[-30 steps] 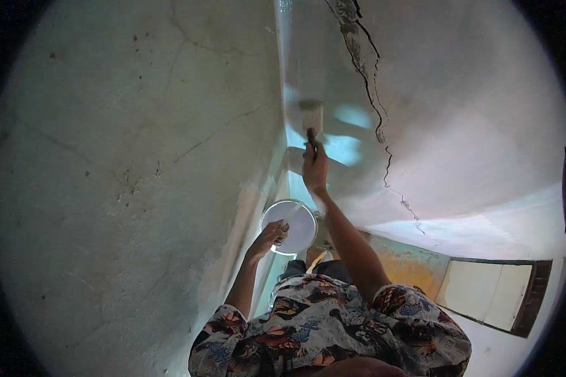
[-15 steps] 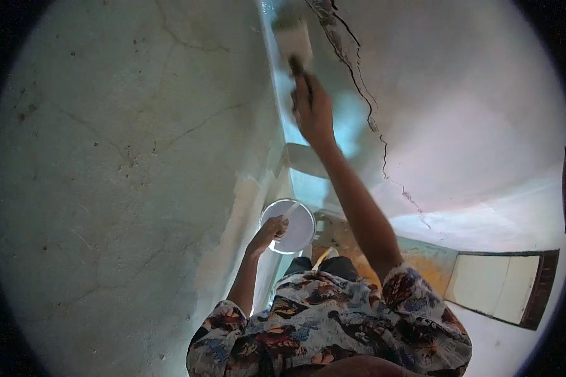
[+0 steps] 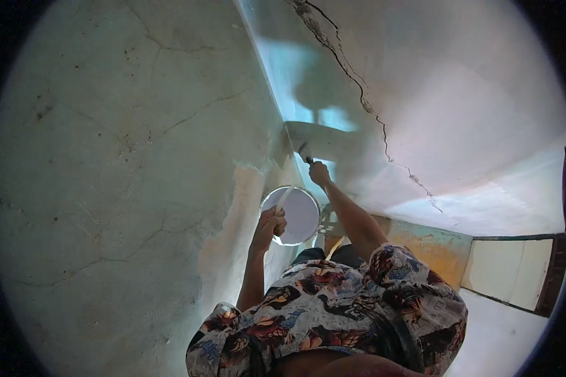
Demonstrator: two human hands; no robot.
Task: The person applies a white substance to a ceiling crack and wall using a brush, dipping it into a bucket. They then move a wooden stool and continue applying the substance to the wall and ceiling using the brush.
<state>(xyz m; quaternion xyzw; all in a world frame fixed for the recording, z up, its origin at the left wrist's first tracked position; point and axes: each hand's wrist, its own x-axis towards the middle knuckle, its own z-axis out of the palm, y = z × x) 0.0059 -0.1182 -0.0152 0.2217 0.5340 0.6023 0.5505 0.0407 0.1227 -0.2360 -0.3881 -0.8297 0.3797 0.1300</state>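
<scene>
My right hand (image 3: 319,174) is closed around the dark handle of a flat paintbrush (image 3: 305,152), whose head is seen nearly edge-on close to the wall corner. My left hand (image 3: 270,225) grips a pale strip, which looks like the handle of a round white bucket (image 3: 316,221). This strip crosses the bucket's mouth. Inside the bucket is a smooth pale lilac-grey surface. The brush is just above and beyond the bucket's far rim, apart from it.
On the left stands a greenish wall (image 3: 138,188) with fine cracks and a bare pale patch. A long jagged crack (image 3: 361,94) runs down the right wall, where shadows and bright bluish light fall. A cream panel (image 3: 506,273) in a dark frame is at the lower right.
My right hand has brought the brush down from high by the wall corner to near the bucket. My left hand still grips the strip, and the view has shifted slightly.
</scene>
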